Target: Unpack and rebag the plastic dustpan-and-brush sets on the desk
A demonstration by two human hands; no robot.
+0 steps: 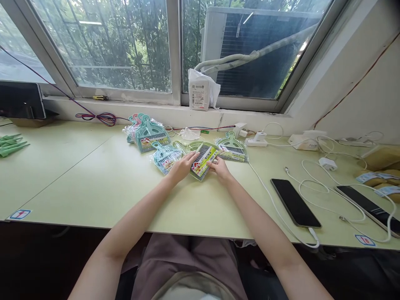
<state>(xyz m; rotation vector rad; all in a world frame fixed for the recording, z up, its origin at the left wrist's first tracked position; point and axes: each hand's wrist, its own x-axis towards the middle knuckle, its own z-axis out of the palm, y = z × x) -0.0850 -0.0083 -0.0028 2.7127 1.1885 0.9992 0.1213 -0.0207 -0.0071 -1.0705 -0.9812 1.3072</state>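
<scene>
A small green dustpan-and-brush set point(203, 162) with a bright printed card is between my hands, just above or on the table. My left hand point(183, 166) grips its left edge, fingers closed. On the right edge of the card, my right hand point(219, 167) pinches with thumb and fingers. Close to my left hand lies a teal dustpan set point(165, 156) in clear wrap. Behind it is a stack of wrapped dustpan sets point(148, 135), teal with some pink. Another green wrapped set point(231, 148) lies right of my right hand.
At right are a black phone point(295, 202) on a white cable, a second phone point(371, 208) and tangled charging cables. A power strip point(256, 141) stands by the wall. Green strips point(12, 143) and a dark screen point(21, 100) are far left. A white package point(200, 91) sits on the sill.
</scene>
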